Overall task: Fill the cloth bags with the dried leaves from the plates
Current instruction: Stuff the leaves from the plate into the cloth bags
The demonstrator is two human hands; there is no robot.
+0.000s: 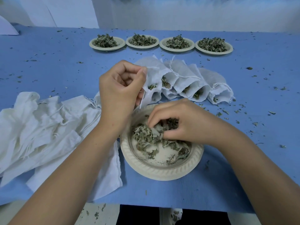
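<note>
Item: our left hand [120, 88], curled, pinches the open bag [156, 75] by its rim, just beyond the plate [162, 175]. Our right hand [180, 125], fingers bent, clutches leaves [146, 135] in that plate. Risk, as we judge it: a sagging bag mouth or loose clutch scatters leaves onto the counter [259, 65].

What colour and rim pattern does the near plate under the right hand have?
Beige round disposable plate, ribbed embossed rim; clearest in the head view.
</note>
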